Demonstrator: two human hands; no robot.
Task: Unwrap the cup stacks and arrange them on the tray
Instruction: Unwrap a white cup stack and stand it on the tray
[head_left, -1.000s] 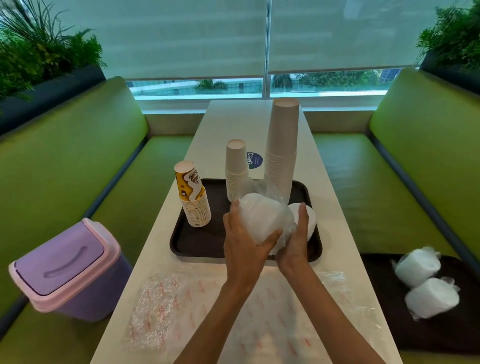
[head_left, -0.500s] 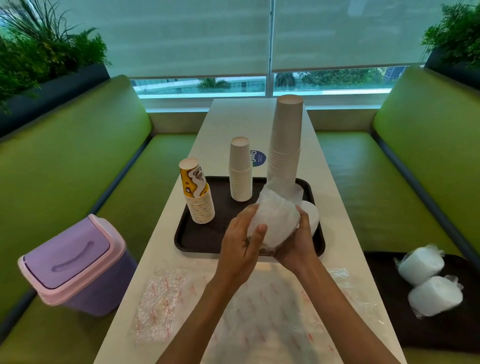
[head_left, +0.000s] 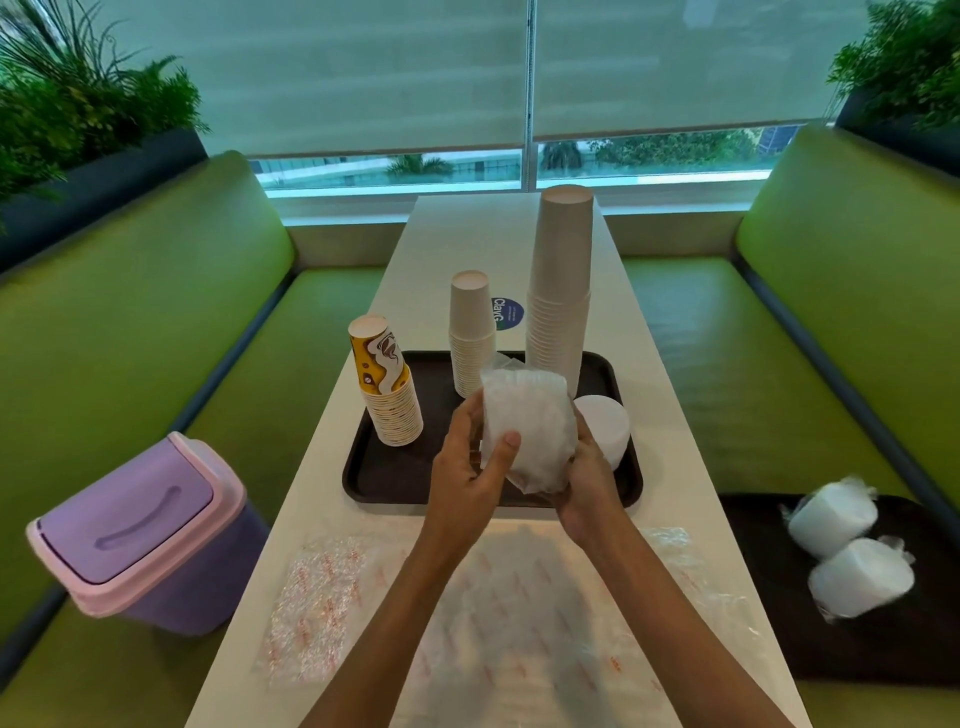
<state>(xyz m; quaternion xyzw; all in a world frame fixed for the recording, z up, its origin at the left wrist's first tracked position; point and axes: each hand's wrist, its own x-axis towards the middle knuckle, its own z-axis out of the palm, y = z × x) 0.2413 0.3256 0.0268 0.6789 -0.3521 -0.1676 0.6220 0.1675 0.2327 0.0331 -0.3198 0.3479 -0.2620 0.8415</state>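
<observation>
I see three upright cup stacks (head_left: 392, 395) (head_left: 470, 332) (head_left: 561, 291), one low stack (head_left: 605, 428), two trays (head_left: 363, 483) (head_left: 753, 649). I hold one wrapped stack (head_left: 524, 431); two wrapped stacks (head_left: 831, 517) (head_left: 862, 582) lie aside.

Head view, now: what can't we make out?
Head view:
- wrapped stack: hazy plastic blurs the cups; count unknown.
- right hand: fingers hidden behind the wrapped stack.
- white stack on the tray: partly behind that hand.
- blue sticker: fine print too small; small cup stack covers its left edge.
</observation>
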